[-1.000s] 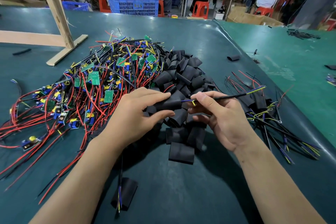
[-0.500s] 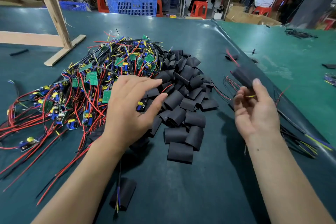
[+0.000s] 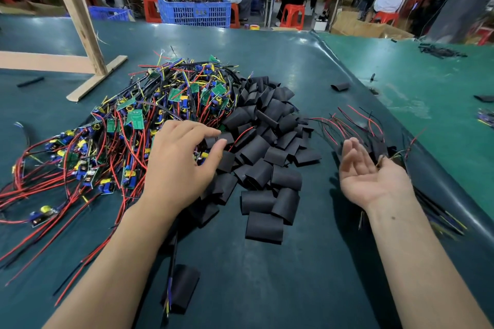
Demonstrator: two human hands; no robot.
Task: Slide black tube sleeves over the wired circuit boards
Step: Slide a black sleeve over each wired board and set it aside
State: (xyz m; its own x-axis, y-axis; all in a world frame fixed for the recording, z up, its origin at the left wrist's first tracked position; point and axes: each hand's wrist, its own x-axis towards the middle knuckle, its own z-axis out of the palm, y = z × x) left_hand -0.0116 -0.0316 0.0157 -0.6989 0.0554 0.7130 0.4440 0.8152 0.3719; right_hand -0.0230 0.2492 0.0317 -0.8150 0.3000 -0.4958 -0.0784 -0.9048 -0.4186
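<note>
Head view: left hand (image 3: pixel 179 165) spread loosely over the black sleeve pile (image 3: pixel 267 157), holding nothing. Right of the pile, right hand (image 3: pixel 371 176) palm up, fingers relaxed, empty.

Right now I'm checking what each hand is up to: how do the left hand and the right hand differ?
The left hand is palm down, reaching over the edge of the pile of wired circuit boards and black sleeves; the right hand is palm up beside the finished sleeved boards. The left hand's fingers are spread and slightly bent toward the pile; the right hand's are loosely curled upward. Both hold nothing.
</note>
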